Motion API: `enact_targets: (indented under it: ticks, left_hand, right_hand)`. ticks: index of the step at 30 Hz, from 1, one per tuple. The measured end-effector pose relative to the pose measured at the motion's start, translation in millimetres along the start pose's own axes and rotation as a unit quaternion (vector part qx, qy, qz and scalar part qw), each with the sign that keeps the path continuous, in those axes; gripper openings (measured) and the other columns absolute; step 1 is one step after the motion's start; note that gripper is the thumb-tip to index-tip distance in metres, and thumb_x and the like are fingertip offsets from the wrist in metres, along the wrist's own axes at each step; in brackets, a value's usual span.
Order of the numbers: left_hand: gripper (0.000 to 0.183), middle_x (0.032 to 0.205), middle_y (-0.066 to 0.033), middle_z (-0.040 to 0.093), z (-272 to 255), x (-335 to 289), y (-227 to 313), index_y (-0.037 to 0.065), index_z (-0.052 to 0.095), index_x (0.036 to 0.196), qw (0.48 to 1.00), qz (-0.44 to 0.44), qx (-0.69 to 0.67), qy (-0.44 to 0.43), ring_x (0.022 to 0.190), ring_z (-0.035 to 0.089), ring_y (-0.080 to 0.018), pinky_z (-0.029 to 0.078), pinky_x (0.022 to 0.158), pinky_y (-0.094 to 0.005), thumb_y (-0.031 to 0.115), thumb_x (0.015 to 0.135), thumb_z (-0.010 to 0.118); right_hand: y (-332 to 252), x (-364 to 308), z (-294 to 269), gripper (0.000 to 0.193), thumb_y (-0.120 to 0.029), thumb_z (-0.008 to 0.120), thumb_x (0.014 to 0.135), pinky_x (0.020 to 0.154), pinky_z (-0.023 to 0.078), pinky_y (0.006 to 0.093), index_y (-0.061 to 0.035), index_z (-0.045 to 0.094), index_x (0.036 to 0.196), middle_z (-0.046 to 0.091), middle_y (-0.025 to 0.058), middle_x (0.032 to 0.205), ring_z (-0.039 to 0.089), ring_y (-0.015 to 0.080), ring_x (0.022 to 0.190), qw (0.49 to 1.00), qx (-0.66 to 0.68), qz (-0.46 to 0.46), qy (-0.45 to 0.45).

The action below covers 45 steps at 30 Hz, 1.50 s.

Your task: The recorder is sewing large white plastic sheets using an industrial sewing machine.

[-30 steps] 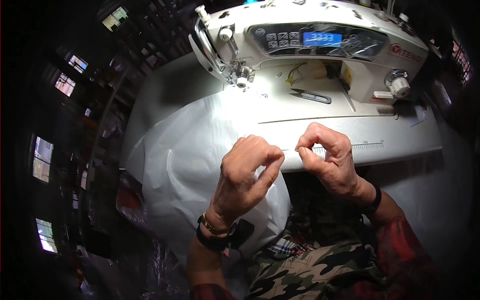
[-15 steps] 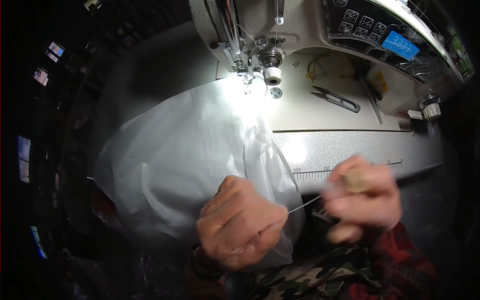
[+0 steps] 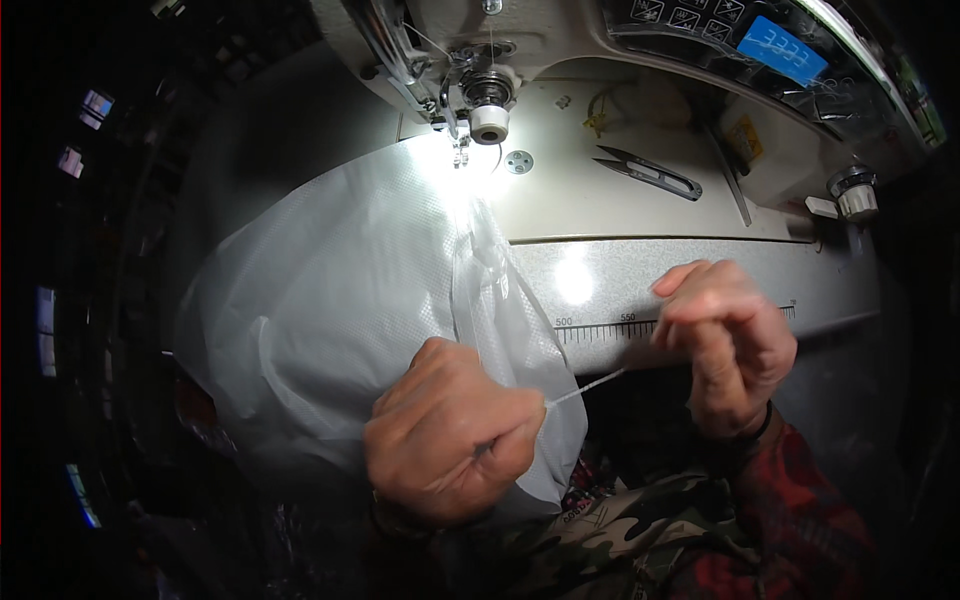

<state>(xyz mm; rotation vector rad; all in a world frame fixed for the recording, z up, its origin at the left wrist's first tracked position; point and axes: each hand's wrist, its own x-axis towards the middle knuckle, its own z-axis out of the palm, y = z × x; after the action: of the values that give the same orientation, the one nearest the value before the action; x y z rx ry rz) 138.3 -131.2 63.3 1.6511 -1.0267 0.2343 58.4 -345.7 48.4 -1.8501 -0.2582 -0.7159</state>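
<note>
White woven-plastic sheet [image 3: 340, 290]: semi-translucent, fine grid texture, soft creases, one curved crease lower left. It lies on the sewing machine table [image 3: 850, 290], top edge at the presser foot [image 3: 460, 157], where lamp glare washes out detail. Folded band [image 3: 468, 285] runs down its right part from there; lower right corner hangs past the table's front edge. Left hand [image 3: 450, 440] is in front of the sheet, fist curled, thumb and index pinching a thin pale cord [image 3: 590, 384]. Cord slants up right toward the right hand [image 3: 725, 345], fingers half curled; can't tell if it grips the cord's far end. Thread snips [image 3: 655, 175] lie flat on the machine bed [image 3: 560, 215], right of the needle area.
</note>
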Motion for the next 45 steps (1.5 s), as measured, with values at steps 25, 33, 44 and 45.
enact_targets:
  ticks: [25, 33, 44, 45]
  left_hand:
    - [0.018, 0.081, -0.006, 0.067, -11, 9, -25, -0.002, 0.071, 0.093, 0.92, 0.148, -0.348, -0.101, 0.073, 0.058, -0.0183, 0.041, 0.061, -0.032, 0.01, 0.079, 0.069]
    - [0.009, 0.076, -0.0064, 0.065, 7, 1, -2, 0.0, 0.068, 0.085, 0.987, -0.002, -0.161, -0.01, 0.065, 0.059, -0.0185, 0.044, 0.057, -0.0293, 0.002, 0.077, 0.072]
    - [0.008, 0.073, -0.0049, 0.06, 34, -3, 35, 0.0, 0.065, 0.084, 0.993, -0.096, -0.062, 0.008, 0.065, 0.056, -0.0115, 0.044, 0.062, -0.0241, -0.007, 0.081, 0.068]
    - [0.007, 0.073, -0.0051, 0.06, 36, -4, 37, -0.001, 0.066, 0.085, 0.993, -0.104, -0.054, 0.009, 0.066, 0.056, -0.0104, 0.044, 0.063, -0.0235, -0.006, 0.082, 0.067]
  right_hand:
    - [37, -26, -11, 0.012, -0.001, 0.049, 0.098, 0.072, 0.05, 0.0268, 0.0053, 0.058, 0.102, 0.058, 0.0135, 0.092, 0.057, 0.0118, 0.073, 0.985, 0.015, 0.129, 0.11]
    - [30, -13, -6, 0.021, 0.001, 0.063, 0.09, 0.074, 0.05, 0.0266, 0.0061, 0.06, 0.11, 0.062, 0.0115, 0.095, 0.06, 0.0135, 0.08, 0.998, 0.047, 0.017, -0.041]
    - [-7, -32, 30, 0.029, 0.0, 0.067, 0.088, 0.08, 0.05, 0.0249, 0.0038, 0.065, 0.117, 0.063, 0.0083, 0.099, 0.06, 0.0119, 0.091, 0.943, 0.321, 0.09, -0.023]
    - [-8, -32, 29, 0.022, 0.002, 0.066, 0.089, 0.077, 0.051, 0.0243, 0.0042, 0.068, 0.111, 0.065, 0.01, 0.097, 0.062, 0.0122, 0.089, 0.95, 0.298, 0.093, -0.009]
